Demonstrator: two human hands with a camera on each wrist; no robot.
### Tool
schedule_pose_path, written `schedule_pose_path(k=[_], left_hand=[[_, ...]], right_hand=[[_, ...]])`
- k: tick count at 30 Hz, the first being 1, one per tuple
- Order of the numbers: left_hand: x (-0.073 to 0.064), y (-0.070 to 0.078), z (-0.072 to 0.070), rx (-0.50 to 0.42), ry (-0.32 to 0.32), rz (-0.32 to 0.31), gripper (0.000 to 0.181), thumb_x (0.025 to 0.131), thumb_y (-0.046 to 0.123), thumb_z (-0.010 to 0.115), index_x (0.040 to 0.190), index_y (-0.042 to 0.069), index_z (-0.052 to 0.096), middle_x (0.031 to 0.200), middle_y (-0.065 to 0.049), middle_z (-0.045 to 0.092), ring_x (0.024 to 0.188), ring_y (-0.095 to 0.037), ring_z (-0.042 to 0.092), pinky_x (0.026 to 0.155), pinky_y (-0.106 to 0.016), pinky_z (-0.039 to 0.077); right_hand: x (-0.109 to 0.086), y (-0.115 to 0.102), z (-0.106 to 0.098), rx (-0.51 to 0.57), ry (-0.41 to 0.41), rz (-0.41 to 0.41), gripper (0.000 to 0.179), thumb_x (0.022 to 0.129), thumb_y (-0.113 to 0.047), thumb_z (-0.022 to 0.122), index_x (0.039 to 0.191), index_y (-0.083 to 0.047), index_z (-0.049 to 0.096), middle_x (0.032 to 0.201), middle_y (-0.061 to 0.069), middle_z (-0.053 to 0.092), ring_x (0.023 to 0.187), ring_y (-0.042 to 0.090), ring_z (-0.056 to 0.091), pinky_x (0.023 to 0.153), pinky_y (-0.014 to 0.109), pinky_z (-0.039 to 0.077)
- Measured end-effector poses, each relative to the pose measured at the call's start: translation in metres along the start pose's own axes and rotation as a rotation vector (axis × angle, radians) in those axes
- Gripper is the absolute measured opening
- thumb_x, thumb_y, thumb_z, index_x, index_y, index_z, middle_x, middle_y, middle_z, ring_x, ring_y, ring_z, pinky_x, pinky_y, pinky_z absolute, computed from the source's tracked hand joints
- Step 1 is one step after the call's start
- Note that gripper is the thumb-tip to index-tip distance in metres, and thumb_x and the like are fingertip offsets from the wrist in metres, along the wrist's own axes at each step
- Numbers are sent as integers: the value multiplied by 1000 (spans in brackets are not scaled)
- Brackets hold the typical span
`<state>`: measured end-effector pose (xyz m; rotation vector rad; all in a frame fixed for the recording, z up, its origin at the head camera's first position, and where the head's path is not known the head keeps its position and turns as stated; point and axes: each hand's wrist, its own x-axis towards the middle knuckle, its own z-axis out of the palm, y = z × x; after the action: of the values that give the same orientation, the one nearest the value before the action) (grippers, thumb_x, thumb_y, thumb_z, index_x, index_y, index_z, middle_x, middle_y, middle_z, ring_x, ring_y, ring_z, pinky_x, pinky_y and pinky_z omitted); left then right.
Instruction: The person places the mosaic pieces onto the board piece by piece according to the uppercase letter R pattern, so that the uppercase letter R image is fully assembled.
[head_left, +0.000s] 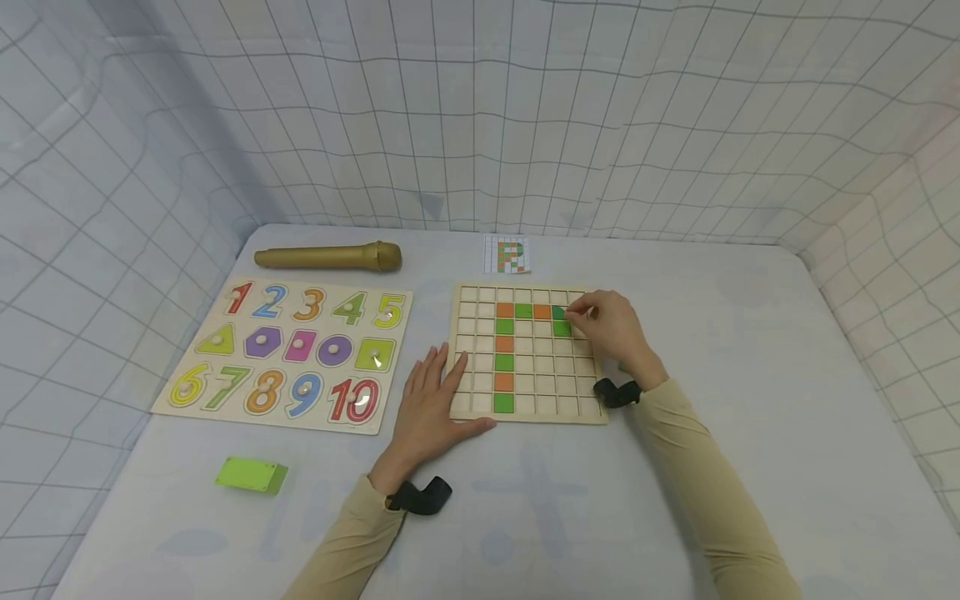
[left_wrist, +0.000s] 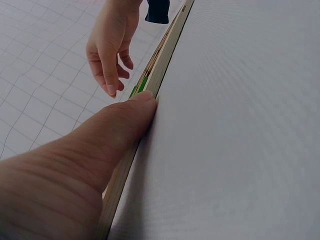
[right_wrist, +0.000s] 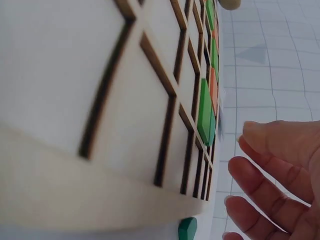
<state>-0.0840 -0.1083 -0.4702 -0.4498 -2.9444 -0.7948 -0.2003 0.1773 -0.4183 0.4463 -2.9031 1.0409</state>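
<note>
A wooden grid board (head_left: 536, 364) lies flat, with orange and green squares in a column and along an upper row. My left hand (head_left: 429, 417) rests at its lower left corner, fingers straight over the left edge. The left thumb (left_wrist: 135, 112) touches the board's front edge. At the upper right, my right hand (head_left: 613, 325) hovers with loosely bent fingers beside a dark green piece (head_left: 558, 312) lying in a cell. Just below that piece sits a green square (head_left: 562, 328). In the right wrist view the fingertips (right_wrist: 250, 131) look apart from the pieces, holding nothing visible.
Left of the board lies a number and shape puzzle (head_left: 285, 354). Behind it is a gold microphone (head_left: 330, 257). A small pattern card (head_left: 507, 254) lies behind the board, a green block (head_left: 251, 475) at front left. Another dark green piece (right_wrist: 187, 228) lies by the board's right edge.
</note>
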Motion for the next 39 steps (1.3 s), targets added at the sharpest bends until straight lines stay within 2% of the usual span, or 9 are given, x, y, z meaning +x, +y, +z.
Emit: schedule_pose_path(k=[7, 14, 25, 34, 39], left_hand=[[0, 1, 0, 3, 0, 1, 101, 70, 59, 73, 147, 6, 34, 154, -18, 18, 142, -30, 6, 113, -46, 5], [0, 0, 0, 7, -7, 0, 101, 71, 60, 72, 148, 7, 33, 154, -18, 18, 142, -30, 6, 113, -46, 5], [-1, 1, -1, 7, -11, -5, 101, 71, 59, 72, 148, 6, 33, 154, -19, 19, 142, -31, 7, 113, -46, 5], [0, 3, -3, 4, -13, -5, 101, 71, 59, 72, 148, 6, 33, 153, -19, 19, 142, -32, 7, 112, -47, 5], [0, 3, -3, 8, -10, -1, 101, 71, 60, 72, 148, 6, 32, 153, -20, 19, 142, -31, 7, 113, -46, 5]], right_hand=[[2, 8, -7, -6, 113, -42, 15, 91, -13, 65, 94, 0, 72, 95, 15, 68, 85, 31, 56, 73, 42, 45], [2, 16, -11, -8, 139, 27, 18, 90, -12, 64, 101, 1, 71, 103, 17, 66, 90, 32, 53, 73, 43, 43], [-3, 24, -13, -68, 24, 130, 24, 93, -13, 60, 110, 1, 68, 114, 21, 61, 97, 34, 50, 78, 48, 43], [-5, 28, -16, -199, -69, 100, 25, 90, -10, 61, 112, 0, 69, 119, 24, 58, 101, 40, 51, 78, 52, 43], [-5, 29, -20, -251, -107, 117, 28, 89, -12, 62, 114, -2, 69, 118, 23, 59, 106, 42, 50, 81, 55, 44]])
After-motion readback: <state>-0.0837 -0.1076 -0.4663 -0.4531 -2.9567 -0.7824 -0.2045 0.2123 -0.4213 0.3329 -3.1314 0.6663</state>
